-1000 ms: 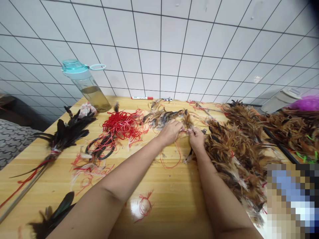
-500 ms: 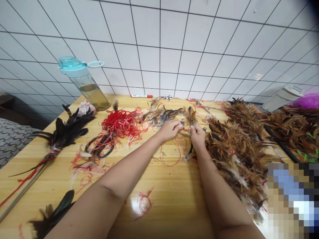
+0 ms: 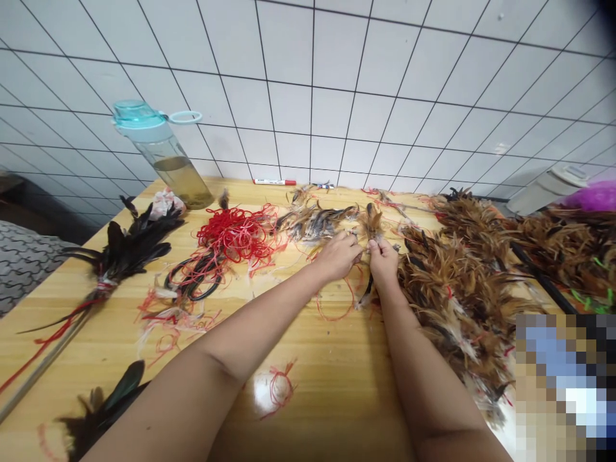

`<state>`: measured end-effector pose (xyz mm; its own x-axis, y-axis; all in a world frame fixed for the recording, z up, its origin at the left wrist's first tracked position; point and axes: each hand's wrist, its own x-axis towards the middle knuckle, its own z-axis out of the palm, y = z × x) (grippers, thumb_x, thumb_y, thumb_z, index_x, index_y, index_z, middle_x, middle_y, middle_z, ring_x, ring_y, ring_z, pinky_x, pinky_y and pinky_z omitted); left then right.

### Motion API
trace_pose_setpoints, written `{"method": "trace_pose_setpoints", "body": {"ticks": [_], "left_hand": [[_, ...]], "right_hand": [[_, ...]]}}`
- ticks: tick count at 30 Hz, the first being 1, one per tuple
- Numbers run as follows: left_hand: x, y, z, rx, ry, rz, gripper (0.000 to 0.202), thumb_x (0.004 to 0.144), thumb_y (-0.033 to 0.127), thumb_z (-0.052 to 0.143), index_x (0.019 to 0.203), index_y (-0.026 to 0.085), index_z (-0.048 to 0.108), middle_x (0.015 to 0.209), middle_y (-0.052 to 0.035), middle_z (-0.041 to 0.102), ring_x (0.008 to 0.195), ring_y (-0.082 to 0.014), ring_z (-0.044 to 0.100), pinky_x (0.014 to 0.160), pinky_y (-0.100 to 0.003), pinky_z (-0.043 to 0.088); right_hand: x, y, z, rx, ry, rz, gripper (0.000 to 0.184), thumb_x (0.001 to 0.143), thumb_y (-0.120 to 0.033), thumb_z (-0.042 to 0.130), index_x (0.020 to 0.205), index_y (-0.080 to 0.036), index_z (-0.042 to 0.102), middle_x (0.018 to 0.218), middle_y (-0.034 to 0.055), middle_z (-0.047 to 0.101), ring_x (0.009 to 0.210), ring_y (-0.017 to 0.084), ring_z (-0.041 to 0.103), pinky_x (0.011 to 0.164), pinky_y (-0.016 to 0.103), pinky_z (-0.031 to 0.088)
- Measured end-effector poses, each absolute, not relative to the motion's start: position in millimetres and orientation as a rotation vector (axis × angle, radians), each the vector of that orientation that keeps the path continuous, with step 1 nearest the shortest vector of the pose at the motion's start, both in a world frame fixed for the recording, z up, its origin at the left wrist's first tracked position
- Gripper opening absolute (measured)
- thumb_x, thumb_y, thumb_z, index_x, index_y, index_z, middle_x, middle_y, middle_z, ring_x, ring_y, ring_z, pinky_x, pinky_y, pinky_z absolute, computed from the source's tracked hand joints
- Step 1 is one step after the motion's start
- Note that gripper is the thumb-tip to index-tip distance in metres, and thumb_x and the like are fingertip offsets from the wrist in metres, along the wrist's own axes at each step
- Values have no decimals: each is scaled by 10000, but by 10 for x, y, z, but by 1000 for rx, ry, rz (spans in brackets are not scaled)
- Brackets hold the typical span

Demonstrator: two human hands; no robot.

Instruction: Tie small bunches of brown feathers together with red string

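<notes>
Both my arms reach out over a yellow wooden table (image 3: 337,385). My right hand (image 3: 384,262) is closed round a small bunch of brown feathers (image 3: 371,222) that stands up from its fingers. My left hand (image 3: 339,255) is closed right beside it, pinching at the base of the same bunch. A thin red string (image 3: 337,307) loops down onto the table below the two hands. A large heap of brown feathers (image 3: 457,282) lies just to the right.
A tangle of red strings (image 3: 235,234) lies left of centre. Black feathers tied on a stick (image 3: 120,253) lie at the left. A water bottle with a teal lid (image 3: 163,157) and a red marker (image 3: 274,182) stand by the tiled wall. More feathers (image 3: 315,221) lie behind my hands.
My hands have drawn closer together and the feather bunch now stands more upright in my right hand. The view has shifted slightly.
</notes>
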<state>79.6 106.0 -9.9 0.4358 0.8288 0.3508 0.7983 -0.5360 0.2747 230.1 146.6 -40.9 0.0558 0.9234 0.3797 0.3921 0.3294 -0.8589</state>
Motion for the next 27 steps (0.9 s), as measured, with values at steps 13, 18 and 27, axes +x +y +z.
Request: {"method": "trace_pose_setpoints", "body": {"ticks": [13,18,27], "left_hand": [[596,1135,-93,2343,1350,991,156,916,178,351,948,178,504,918,-79,592,872,-185,549,808,-315,430],[589,1140,-71,2351,1347,1053,106,908,180,399,892,188,502,897,-62,579,876,-175,543,816,-302,424],[555,1148,-66,2399,1480,1146,125,917,165,391,871,178,507,867,-67,558,852,-179,520,808,-302,422]], "right_hand": [[2265,1430,-367,-1261,-1719,486,238,787,-345,475,583,-222,482,623,10,504,647,168,441,654,308,368],[2262,1421,-340,-1254,-1797,451,271,785,-327,473,548,-230,386,588,-5,446,617,157,376,632,298,339],[2249,1406,-314,-1241,-1822,544,279,774,-339,493,532,-223,417,587,-5,448,618,155,402,635,299,346]]}}
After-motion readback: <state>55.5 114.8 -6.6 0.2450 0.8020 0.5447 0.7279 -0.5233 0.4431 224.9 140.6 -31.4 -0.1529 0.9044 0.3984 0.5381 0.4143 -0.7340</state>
